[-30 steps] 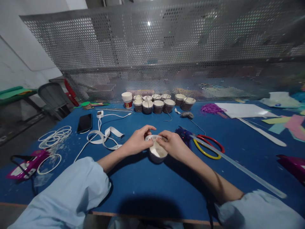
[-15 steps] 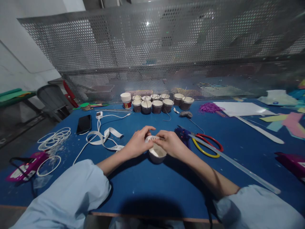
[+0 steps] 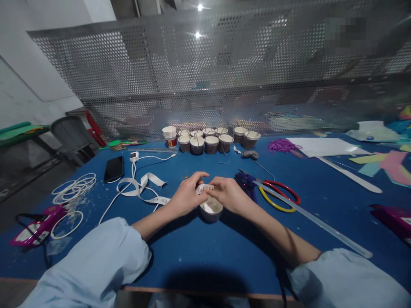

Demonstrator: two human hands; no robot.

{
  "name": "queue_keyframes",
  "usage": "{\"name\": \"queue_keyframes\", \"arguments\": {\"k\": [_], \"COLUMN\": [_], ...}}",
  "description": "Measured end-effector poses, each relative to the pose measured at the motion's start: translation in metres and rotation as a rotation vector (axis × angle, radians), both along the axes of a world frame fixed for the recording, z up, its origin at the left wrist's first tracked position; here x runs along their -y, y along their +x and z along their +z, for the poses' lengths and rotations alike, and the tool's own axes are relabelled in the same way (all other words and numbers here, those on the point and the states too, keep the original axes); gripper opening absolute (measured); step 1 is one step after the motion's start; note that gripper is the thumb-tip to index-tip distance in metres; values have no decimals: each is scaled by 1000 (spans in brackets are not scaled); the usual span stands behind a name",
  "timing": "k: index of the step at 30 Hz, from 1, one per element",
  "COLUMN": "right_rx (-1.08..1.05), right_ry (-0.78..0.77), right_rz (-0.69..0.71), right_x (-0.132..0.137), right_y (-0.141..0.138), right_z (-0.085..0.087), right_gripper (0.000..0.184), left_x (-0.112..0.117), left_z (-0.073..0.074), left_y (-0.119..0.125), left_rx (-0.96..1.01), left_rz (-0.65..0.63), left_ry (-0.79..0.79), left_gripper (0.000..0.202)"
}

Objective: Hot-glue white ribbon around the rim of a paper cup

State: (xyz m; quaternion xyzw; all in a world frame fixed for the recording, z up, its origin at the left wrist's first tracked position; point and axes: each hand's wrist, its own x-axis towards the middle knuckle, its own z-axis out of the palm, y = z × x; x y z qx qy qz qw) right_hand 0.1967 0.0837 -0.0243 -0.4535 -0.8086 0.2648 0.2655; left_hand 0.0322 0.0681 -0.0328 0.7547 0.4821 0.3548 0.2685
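In front of me on the table stands a small paper cup [image 3: 211,212], grey on the outside and whitish inside. A white printed ribbon [image 3: 204,188] arches over its far rim. My left hand [image 3: 188,193] pinches this ribbon from the left, thumb towards the cup. From the other side my right hand [image 3: 230,194] closes its thumb and fingertips on the ribbon, close above the rim. Part of the rim is hidden behind the fingers. More ribbon [image 3: 130,191] lies in loops left of my left hand. Whether the ribbon touches the cup I cannot tell.
Beyond my hands stand several grey-wrapped cups [image 3: 211,145] and a stack of paper cups [image 3: 170,136]. Scissors [image 3: 278,208], a long translucent stick [image 3: 321,222] and a blue tool [image 3: 246,179] lie right. A phone [image 3: 114,169] and white cord [image 3: 73,188] lie left.
Both hands stay at the cup with the ribbon between them. The fingers shift only slightly, and the camera view tilts a little.
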Motion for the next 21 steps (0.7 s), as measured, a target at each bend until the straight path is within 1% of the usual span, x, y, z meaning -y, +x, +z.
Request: {"name": "queue_keyframes", "arguments": {"k": [3, 7, 10, 15, 21], "right_rx": [6, 9, 23, 60, 85], "right_ry": [-23, -40, -18, 27, 46], "right_rz": [12, 2, -44, -103, -102], "right_x": [4, 11, 13, 11, 16], "right_y": [6, 15, 14, 6, 14], "right_z": [5, 11, 8, 0, 2], "right_gripper": [9, 14, 11, 15, 7], "left_x": [1, 4, 4, 3, 4], "left_z": [0, 3, 3, 3, 3], "left_y": [1, 2, 4, 9, 10], "left_rx": [18, -4, -6, 3, -2], "left_rz": [6, 30, 31, 41, 72], "left_ry": [-16, -23, -27, -53, -28], "left_gripper": [43, 45, 43, 41, 37]}}
